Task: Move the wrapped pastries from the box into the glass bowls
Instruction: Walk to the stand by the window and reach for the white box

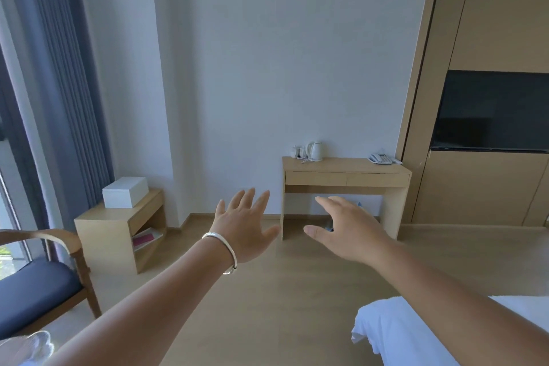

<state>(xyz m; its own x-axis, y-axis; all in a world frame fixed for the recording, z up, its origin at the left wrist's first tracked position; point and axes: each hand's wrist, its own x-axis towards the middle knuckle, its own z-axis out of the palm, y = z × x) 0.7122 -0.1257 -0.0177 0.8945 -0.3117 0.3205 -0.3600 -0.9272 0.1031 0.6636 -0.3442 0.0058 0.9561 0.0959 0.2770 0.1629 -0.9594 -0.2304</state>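
While both arms reach forward over the floor, the left hand (243, 224) and right hand (346, 227) keep a wide grip on nothing, fingers spread, and a white box (124, 192) sits at ten o'clock on the low wooden surface (101, 218), well apart from them.

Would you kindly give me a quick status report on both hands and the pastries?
Left hand open, empty. Right hand open, empty. No pastries or glass bowls visible; white box closed on side table. Nothing in the way.
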